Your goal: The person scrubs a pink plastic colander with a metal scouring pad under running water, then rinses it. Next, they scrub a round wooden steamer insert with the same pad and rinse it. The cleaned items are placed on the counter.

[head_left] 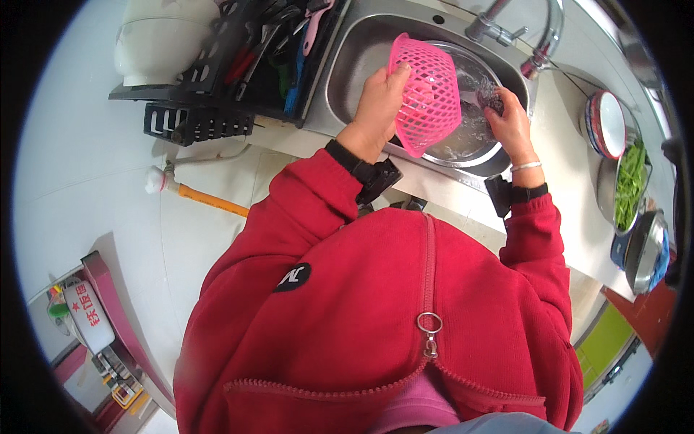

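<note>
My left hand grips the rim of a pink plastic colander, its thumb over the edge. The colander is tilted on its side above the sink. In my right hand is a metal scouring pad, pinched in the fingers just right of the colander. Beneath both is a round metal basin with water in it, partly hidden by the colander. A chrome faucet rises behind the sink.
Left of the sink stands a black rack with utensils and white bowls. On the right counter are stacked bowls, green vegetables in a container, and a metal pan. An orange pipe runs below the left counter.
</note>
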`<state>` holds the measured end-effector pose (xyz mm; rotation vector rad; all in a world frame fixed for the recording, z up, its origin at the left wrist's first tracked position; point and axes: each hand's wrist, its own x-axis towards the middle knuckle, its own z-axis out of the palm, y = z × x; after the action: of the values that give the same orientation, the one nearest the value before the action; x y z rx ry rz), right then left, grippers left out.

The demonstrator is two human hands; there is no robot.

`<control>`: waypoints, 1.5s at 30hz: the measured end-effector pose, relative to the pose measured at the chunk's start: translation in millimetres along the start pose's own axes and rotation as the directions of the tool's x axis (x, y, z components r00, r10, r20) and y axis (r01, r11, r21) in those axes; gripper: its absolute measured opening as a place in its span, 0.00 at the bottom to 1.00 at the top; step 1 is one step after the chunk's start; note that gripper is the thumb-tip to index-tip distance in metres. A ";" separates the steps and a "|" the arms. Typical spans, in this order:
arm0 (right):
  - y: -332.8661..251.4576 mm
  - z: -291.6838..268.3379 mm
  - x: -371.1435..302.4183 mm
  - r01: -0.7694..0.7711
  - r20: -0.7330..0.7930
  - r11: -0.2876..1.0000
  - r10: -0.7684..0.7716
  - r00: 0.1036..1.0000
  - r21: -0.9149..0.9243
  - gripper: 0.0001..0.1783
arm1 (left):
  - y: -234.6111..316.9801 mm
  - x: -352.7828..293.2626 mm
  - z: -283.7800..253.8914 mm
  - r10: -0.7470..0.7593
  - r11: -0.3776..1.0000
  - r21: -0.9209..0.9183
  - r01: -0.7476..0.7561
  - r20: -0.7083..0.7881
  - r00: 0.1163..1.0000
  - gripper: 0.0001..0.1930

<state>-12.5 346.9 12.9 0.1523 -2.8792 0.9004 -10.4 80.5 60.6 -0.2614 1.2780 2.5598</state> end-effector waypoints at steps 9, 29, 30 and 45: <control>-131.7 13.3 -2.5 0.088 -0.226 0.995 -0.094 0.970 -0.036 0.16 | -41.5 30.5 32.4 0.047 0.992 0.119 -0.029 -0.158 0.986 0.11; -82.6 36.8 22.7 0.149 -0.230 0.980 -0.115 0.966 0.135 0.11 | -61.2 37.0 17.1 -0.157 0.986 0.047 0.158 -0.028 0.987 0.14; -72.4 43.3 22.3 0.087 -0.292 0.990 -0.051 0.955 0.109 0.09 | -58.4 39.3 14.0 -0.145 0.989 -0.028 0.146 0.037 0.989 0.13; -50.4 58.5 19.8 -0.297 -0.128 0.876 0.368 0.921 0.380 0.15 | -30.6 6.1 2.6 -0.042 0.993 0.104 0.052 -0.089 0.995 0.13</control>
<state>-30.5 271.0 -3.6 -0.3982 -2.5725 1.4054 -6.6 101.2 37.4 -0.3800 1.4161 2.4564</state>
